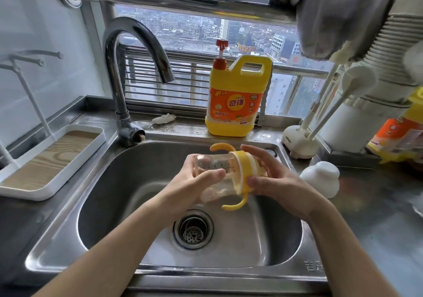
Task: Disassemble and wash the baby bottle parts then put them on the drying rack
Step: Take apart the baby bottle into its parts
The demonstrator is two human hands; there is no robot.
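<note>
Head view: left hand (192, 183) grips the bottle (217, 165), right hand (278, 178) grips its yellow collar (244, 170), mid-basin over the sink (109, 182).

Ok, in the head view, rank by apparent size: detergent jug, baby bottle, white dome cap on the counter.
1. detergent jug
2. baby bottle
3. white dome cap
Bottle and cap sit nearer the camera, so true sizes stay unsure.

Baby bottle (212, 175): clear body with printed scale, lying on its side, base toward the left
Collar (243, 173): yellow ring, still on the bottle's right end
Handles (235, 205): two, curved, yellow; one points up, one down
Hold: left hand (196, 182) grips the body, right hand (270, 177) the collar end
Drying rack (45, 159): white tray, wood-grain insert, upright white pegs, at far left
</note>
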